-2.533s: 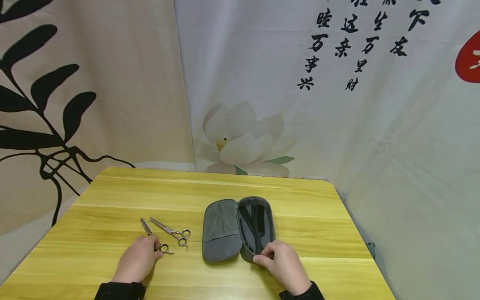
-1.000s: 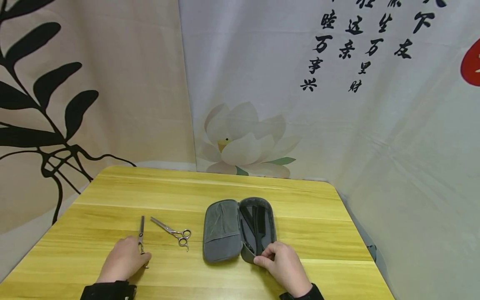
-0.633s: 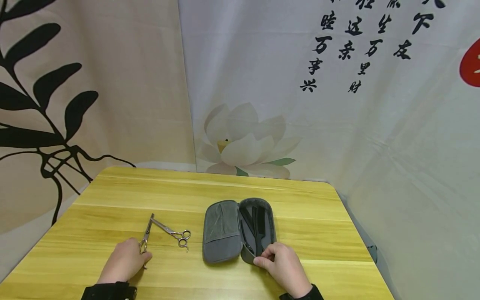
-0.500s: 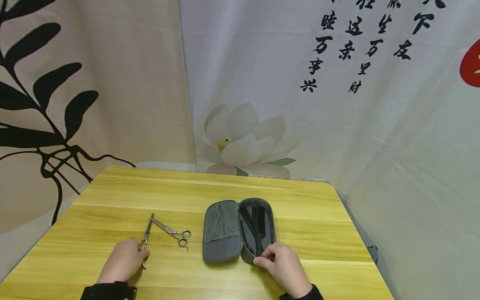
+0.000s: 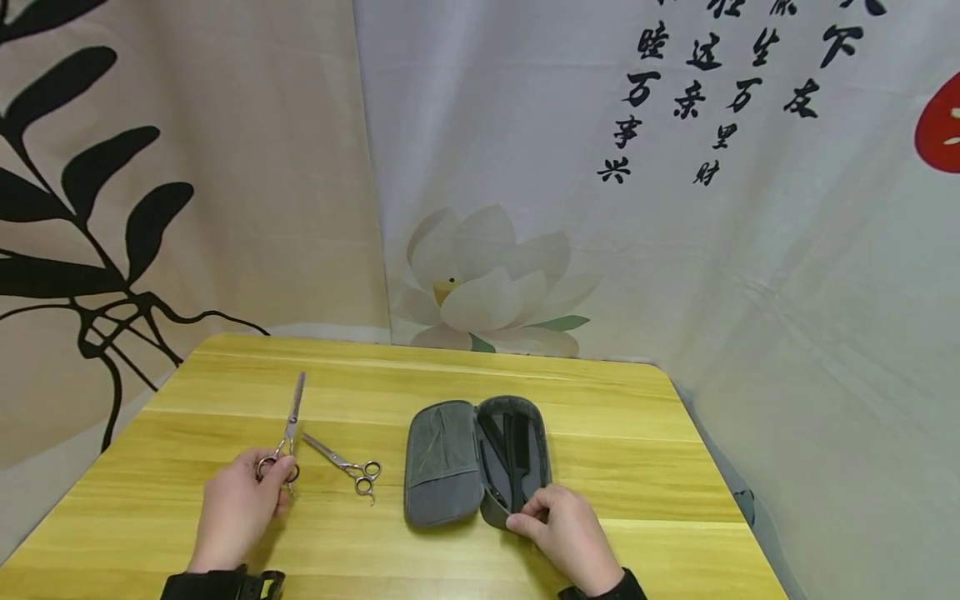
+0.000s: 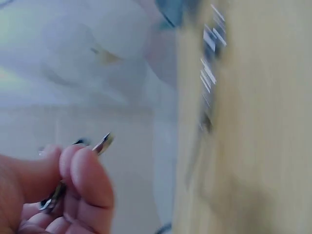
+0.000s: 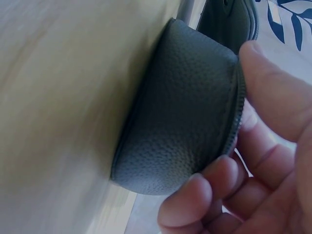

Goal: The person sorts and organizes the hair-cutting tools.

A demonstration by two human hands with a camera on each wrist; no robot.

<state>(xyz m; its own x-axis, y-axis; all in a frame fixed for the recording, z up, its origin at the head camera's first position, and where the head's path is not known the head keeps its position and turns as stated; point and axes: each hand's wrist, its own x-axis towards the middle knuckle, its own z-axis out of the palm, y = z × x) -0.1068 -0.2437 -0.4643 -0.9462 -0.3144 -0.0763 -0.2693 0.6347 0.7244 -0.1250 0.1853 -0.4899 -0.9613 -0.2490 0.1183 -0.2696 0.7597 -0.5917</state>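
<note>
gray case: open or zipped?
Open. The gray case lies spread in two halves on the table, its dark interior showing; the right hand holds its near edge.

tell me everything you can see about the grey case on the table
The grey case lies unzipped and spread flat on the yellow wooden table. Its outside looks like pebbled leather, with a zipper along the rim. The left half shows a soft grey lining; the right half holds dark, slim tools. The right hand grips its near right edge.

The far half of the tabletop point(image 5: 450, 371) is bare wood, so a hand could pass there. Nearer, the second scissors point(image 5: 347, 464) lie flat between the left hand point(image 5: 238, 504) and the open gray case point(image 5: 474, 458). Cloth hangings point(image 5: 525, 167) close off the back and right side.
</note>
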